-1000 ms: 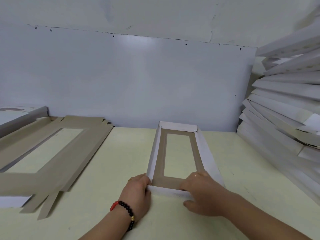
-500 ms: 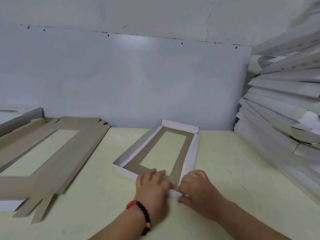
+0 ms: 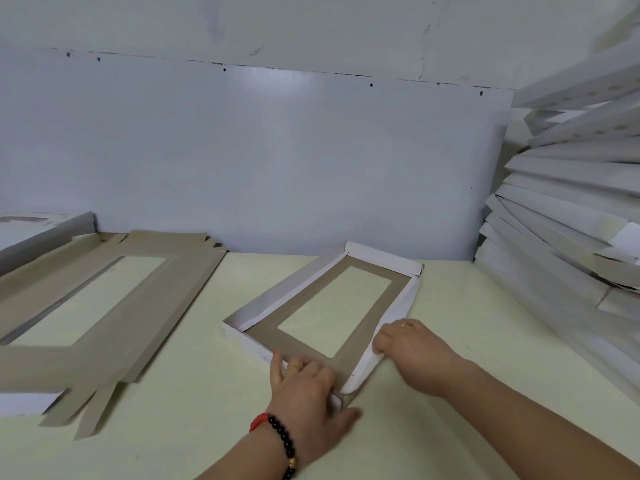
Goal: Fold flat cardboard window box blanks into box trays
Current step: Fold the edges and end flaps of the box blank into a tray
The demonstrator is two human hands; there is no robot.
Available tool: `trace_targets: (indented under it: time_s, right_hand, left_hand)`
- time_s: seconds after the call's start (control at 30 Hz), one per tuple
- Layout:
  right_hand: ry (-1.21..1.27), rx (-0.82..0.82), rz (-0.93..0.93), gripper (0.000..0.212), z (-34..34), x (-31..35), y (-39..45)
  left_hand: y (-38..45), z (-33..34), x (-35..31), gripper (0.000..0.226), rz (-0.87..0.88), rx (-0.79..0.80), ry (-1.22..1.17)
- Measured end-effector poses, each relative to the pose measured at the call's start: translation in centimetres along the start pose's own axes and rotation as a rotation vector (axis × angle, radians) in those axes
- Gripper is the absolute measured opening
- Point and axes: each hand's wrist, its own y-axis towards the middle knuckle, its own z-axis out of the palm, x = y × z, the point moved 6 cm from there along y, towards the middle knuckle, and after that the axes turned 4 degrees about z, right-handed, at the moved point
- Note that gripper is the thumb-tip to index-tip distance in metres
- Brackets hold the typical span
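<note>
A part-folded window box tray (image 3: 263, 327), white outside and brown inside, lies at an angle on the pale table (image 3: 194, 403). Its far and left walls stand up. My left hand (image 3: 304, 386), with a bead bracelet, presses flat on the tray's near corner. My right hand (image 3: 412, 344) grips the tray's white right wall, which bows outward. A stack of flat brown blanks (image 3: 114, 299) with window cut-outs lies to the left.
A tall, leaning pile of finished white trays (image 3: 568, 216) fills the right side. A grey-white wall panel (image 3: 277, 161) closes the table's far edge. A white box (image 3: 38, 230) sits at the far left behind the blanks.
The tray has been turned from straight to angled, its far end now to the right. My left hand moved onto the near corner, and my right hand went up along the right wall.
</note>
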Motion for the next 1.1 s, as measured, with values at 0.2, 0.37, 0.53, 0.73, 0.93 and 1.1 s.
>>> trace_targets:
  time_s: [0.2,0.37,0.53,0.73,0.93,1.1]
  right_hand:
    - [0.045,0.067,-0.113,0.025,1.2,2.3,1.0]
    - [0.084,0.011,-0.236,0.024,0.5,6.1,0.0]
    - [0.059,-0.015,-0.204,0.026,0.5,5.8,-0.9]
    - [0.098,0.09,-0.034,0.022,1.6,-0.1,-2.5]
    - [0.159,0.215,0.149,0.009,2.1,-6.9,-5.3]
    - [0.147,0.295,0.231,0.012,1.9,-9.7,-6.5]
  left_hand:
    - [0.0,0.0,0.0,0.032,-0.002,-0.007,0.022]
    - [0.3,-0.2,1.1,0.027,0.041,-0.017,0.064]
    - [0.2,-1.1,3.1,0.018,0.061,0.034,0.021]
    - [0.5,-1.6,4.2,0.018,0.102,0.045,0.001]
    - [0.7,-1.7,4.4,0.027,0.17,0.003,-0.09]
    - [0.6,-1.7,4.5,0.019,0.155,-0.011,-0.175]
